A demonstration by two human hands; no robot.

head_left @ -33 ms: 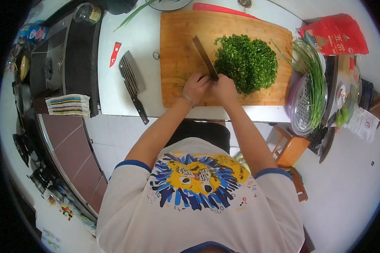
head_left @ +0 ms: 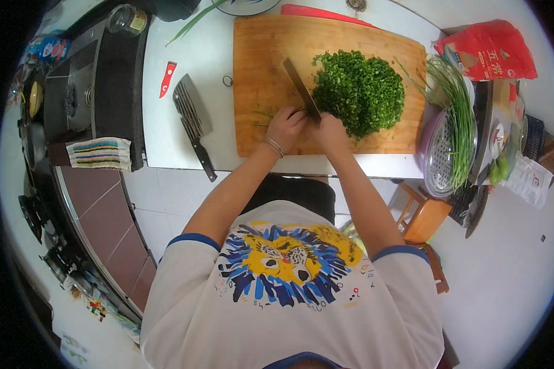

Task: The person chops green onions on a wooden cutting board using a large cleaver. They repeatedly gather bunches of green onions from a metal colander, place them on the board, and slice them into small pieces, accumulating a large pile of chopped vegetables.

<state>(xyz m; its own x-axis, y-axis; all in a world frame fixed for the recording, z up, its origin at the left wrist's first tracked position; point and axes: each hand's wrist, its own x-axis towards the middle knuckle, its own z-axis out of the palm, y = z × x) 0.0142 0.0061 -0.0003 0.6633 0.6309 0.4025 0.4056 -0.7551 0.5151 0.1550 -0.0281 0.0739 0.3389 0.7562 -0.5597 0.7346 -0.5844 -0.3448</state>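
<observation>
Both hands meet at the near edge of the pale wooden chopping board: the right hand is closed round the handle of a broad steel cleaver, and the left hand is curled beside it, though I cannot tell whether it grips anything. The blade lies against a heap of finely chopped green herbs mid-board, so most of the chopping looks done. A bunch of long uncut green stalks waits on the round strainer at the right.

Bright green chopped herbs lie on a light brown wooden board, a red bag sits upper right, and a striped cloth hangs left.
</observation>
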